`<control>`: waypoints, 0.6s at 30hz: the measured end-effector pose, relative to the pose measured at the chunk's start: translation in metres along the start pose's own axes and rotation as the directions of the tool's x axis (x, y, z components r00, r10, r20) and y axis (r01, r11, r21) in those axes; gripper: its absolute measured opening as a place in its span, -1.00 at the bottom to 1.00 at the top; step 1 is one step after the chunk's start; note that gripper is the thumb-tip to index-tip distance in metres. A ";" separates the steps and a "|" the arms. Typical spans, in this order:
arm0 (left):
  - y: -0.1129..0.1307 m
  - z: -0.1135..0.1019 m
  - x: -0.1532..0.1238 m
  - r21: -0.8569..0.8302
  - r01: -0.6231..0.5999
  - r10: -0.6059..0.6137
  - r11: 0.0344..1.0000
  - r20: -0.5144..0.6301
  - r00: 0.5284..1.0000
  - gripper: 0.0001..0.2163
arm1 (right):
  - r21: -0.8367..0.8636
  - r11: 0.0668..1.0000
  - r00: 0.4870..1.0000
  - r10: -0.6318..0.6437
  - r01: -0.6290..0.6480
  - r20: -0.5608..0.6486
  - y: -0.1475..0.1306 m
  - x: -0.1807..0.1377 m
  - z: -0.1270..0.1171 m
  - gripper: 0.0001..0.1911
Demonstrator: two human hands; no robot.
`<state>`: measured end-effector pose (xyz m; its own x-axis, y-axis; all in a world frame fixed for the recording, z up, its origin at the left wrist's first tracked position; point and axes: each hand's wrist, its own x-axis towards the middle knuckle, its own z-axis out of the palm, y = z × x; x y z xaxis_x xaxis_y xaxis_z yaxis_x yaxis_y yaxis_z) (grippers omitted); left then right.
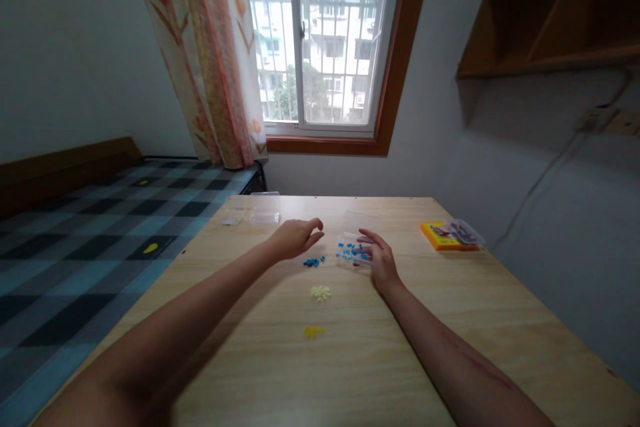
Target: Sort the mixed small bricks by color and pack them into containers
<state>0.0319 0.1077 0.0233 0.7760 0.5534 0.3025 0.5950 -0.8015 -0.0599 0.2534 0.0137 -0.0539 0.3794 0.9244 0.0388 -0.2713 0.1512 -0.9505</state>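
My right hand (383, 261) grips the right side of a clear plastic box (345, 261) with an open lid. Small blue pieces (353, 251) lie scattered inside that box. To its left, my left hand (299, 238) hovers over the table, thumb and forefinger curved and apart, with nothing visible between them. Just below the left hand sits a little heap of darker blue pieces (312, 262). Nearer to me are a pile of pale cream pieces (321, 293) and a small group of yellow pieces (313, 331).
Clear plastic containers (265, 209) stand at the table's far left edge. At the right lies an orange and yellow box (443, 236) with a clear case (465, 232) of dark pieces on it. A checked bed (125, 240) adjoins the wooden table (260, 360) on the left.
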 end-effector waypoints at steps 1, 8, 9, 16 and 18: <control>-0.004 0.004 -0.011 0.032 -0.027 0.025 0.999 0.060 0.998 -0.68 | -0.002 1.000 1.000 0.000 0.000 -0.001 0.001 0.001 0.000 -0.40; 0.009 0.038 -0.024 0.037 -0.151 0.142 0.988 0.191 0.971 -0.60 | -0.023 1.000 1.000 -0.009 0.008 -0.011 0.006 0.004 -0.003 -0.39; 0.011 0.041 -0.018 0.042 -0.167 0.156 0.985 0.188 0.970 -0.62 | -0.025 1.000 1.000 -0.011 0.011 -0.015 0.006 0.004 -0.003 -0.40; 0.010 0.052 0.000 0.114 -0.268 0.244 0.957 0.190 0.951 -0.71 | -0.017 1.000 0.999 -0.006 0.006 -0.034 0.005 0.004 -0.003 -0.41; 0.008 0.054 0.000 0.094 -0.274 0.255 0.957 0.173 0.951 -0.71 | -0.008 1.000 0.999 -0.007 0.007 -0.034 0.005 0.005 -0.003 -0.42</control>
<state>0.0478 0.1134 -0.0290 0.9263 0.3611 0.1078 0.3766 -0.8975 -0.2294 0.2564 0.0177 -0.0597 0.4114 0.9108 0.0349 -0.2616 0.1547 -0.9527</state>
